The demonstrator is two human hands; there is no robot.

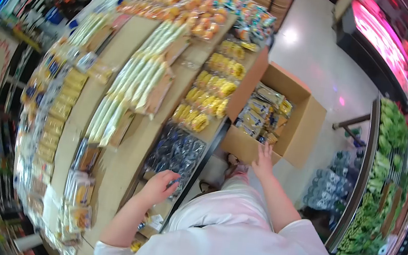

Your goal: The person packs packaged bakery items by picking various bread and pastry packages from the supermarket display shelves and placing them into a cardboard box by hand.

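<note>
My left hand (159, 187) is at the front edge of the shelf, beside a tray of dark wrapped packets (176, 149). Its fingers are loosely stretched, and I see nothing held in them. Over the near rim of an open cardboard box (307, 128) is my right hand (263, 161), fingers spread with nothing in them; whether it touches the rim I cannot tell. Inside the box lie several yellow-and-clear plastic packets (254, 116). Rows of yellow bagged goods (220, 86) sit along the shelf's edge, left of the box.
On the tiered display (121, 168) are long pale packs (138, 80), gold packets (54, 131) and bagged orange goods (203, 16). To the right stands a rack of leafy greens (381, 171), with wrapped bottles (330, 183) on the floor beside it. A pink-lit cooler (376, 34) is farther back.
</note>
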